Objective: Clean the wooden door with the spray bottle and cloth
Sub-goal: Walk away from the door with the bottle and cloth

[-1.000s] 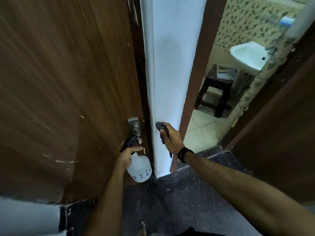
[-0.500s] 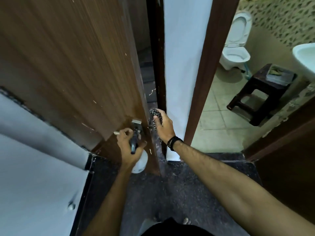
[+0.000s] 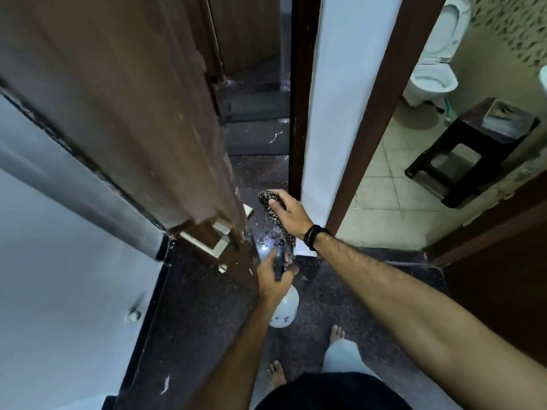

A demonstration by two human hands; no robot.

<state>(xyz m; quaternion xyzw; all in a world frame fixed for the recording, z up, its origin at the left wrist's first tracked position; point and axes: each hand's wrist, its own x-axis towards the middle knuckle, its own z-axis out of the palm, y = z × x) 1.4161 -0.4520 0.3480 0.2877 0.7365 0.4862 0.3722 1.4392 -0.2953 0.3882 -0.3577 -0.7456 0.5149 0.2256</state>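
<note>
I am looking down past my two bare arms at the wooden door, which stands ajar on my left with its edge turned toward me and a metal handle low on its near face. My left hand sits just beside the lower door edge, its grip curled around the dark trigger head of the spray bottle; the white body of the bottle hangs below my wrist, tilted, over the dark speckled floor. My right hand is a little higher and farther out, in the gap between the door edge and the white wall end, and its grip is clamped on the cloth, a dark checked fabric bunched under my thumb with a loose tail trailing down toward my left hand. I cannot tell whether the cloth touches the door; it looks slightly apart from the edge. A dark band circles my right wrist. Through the opening on the right I see a tiled room with a white toilet and a dark stool carrying something flat on top. My bare feet show at the bottom of the view.
</note>
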